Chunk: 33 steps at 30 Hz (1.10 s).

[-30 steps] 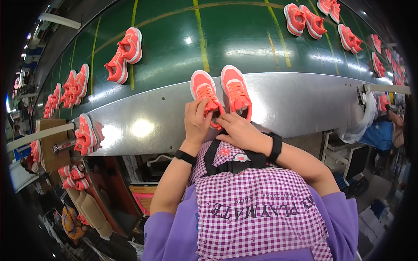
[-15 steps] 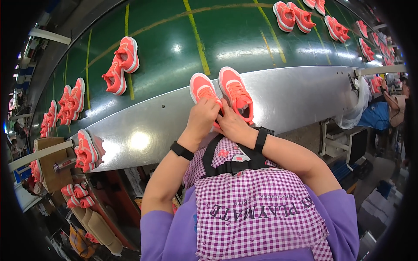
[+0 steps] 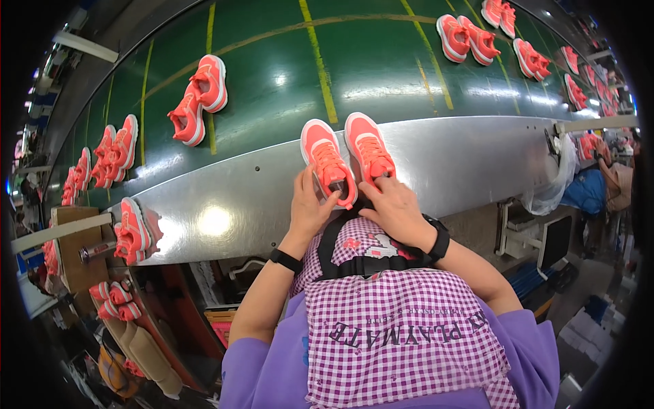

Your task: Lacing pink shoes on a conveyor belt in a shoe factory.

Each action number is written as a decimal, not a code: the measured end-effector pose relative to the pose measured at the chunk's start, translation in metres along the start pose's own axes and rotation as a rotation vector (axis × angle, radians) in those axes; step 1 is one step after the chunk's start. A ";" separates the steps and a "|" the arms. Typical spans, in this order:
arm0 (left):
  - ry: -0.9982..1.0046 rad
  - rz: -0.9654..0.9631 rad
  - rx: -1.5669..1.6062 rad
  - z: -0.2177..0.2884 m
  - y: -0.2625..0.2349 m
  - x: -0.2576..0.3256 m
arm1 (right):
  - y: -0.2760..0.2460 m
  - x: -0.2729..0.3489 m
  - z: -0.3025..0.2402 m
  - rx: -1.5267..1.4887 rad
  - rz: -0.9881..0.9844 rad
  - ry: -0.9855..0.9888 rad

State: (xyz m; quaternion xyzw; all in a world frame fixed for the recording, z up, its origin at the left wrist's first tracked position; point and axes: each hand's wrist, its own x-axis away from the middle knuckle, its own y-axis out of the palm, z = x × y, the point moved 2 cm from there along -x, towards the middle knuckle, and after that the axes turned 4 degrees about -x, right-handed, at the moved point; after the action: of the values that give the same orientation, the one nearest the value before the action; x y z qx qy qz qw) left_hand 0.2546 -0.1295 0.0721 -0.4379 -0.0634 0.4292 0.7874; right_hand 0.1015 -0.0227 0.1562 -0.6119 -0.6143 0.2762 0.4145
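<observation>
Two coral-pink sneakers with white soles stand side by side on the metal ledge in front of me. My left hand grips the heel end of the left sneaker, fingers curled around it. My right hand rests on the heel end of the right sneaker, fingers pressed against it. Both wrists carry black bands. A purple checked apron covers my chest below.
A green conveyor belt with yellow lines carries more pairs of pink sneakers, one pair at the left, others at the top right. Another pair sits at the ledge's left end. A person in blue sits at the right.
The sneaker pair stays on the ledge. My hands have spread apart, one onto each sneaker's heel, from being together at the left sneaker.
</observation>
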 end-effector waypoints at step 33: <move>0.213 1.223 1.556 0.225 -0.211 -0.087 | 0.051 -0.059 0.094 -0.027 0.209 -0.070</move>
State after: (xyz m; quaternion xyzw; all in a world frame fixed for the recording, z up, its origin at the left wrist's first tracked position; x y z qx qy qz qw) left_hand 0.2242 -0.1028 0.3903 0.2069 0.5433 0.6418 0.5000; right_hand 0.0430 -0.0599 0.0558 -0.6681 -0.5652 0.3308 0.3533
